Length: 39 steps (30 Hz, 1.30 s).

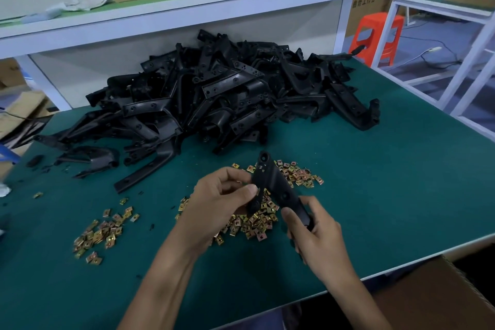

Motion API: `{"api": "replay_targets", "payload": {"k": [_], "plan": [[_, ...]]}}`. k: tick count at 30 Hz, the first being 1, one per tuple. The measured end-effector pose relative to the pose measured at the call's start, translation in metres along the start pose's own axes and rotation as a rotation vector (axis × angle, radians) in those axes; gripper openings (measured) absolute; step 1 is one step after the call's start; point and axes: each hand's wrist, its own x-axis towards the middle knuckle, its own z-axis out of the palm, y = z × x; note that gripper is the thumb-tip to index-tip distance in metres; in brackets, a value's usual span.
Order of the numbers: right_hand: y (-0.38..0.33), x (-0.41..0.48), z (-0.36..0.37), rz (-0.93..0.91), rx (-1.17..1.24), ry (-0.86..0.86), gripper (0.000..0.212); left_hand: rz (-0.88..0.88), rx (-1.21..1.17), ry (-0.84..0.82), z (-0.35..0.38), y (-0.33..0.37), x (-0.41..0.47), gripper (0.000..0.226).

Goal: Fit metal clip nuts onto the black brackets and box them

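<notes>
Head view: one black bracket [273, 182] held above the counter [388, 182]. Right hand [318, 233] grips its lower end; left hand [222, 201] pinches its edge, nut there indiscernible. Clip nuts [257, 222] heaped loose beneath. Bracket pile [214, 94] large, apparently unfitted. Cardboard box [442, 297] contents unseen. Most work seemingly remains.

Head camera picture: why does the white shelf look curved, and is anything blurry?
Head view: the wide-angle lens bows the white shelf edge; light is soft and even, shadows faint; the held black plastic bracket and the gold metal clip nuts look slightly smeared.
</notes>
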Motion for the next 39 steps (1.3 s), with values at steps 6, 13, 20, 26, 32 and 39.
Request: {"api": "replay_targets", "payload": {"k": [6, 13, 20, 26, 32, 39], "plan": [[0.003, -0.001, 0.000, -0.008, -0.034, 0.006, 0.007, 0.062, 0.161, -0.116, -0.007, -0.005, 0.002, 0.028], [0.003, 0.002, -0.002, 0.058, 0.189, 0.089, 0.012, 0.140, 0.655, 0.239, -0.025, -0.033, 0.063, 0.021], [0.002, 0.004, -0.002, 0.078, 0.214, 0.084, 0.023, 0.077, 1.088, 0.146, -0.028, -0.052, 0.122, 0.022], [0.001, 0.005, -0.002, 0.092, 0.166, 0.065, 0.009, 0.024, 0.896, 0.177, -0.025, -0.037, 0.121, 0.004], [0.001, 0.004, -0.001, 0.083, 0.126, 0.028, 0.005, 0.073, 0.202, 0.085, -0.016, -0.014, 0.065, 0.020], [0.001, 0.000, -0.002, 0.041, 0.069, -0.008, 0.002, -0.011, -0.209, 0.063, 0.005, 0.002, 0.024, 0.011]]}}
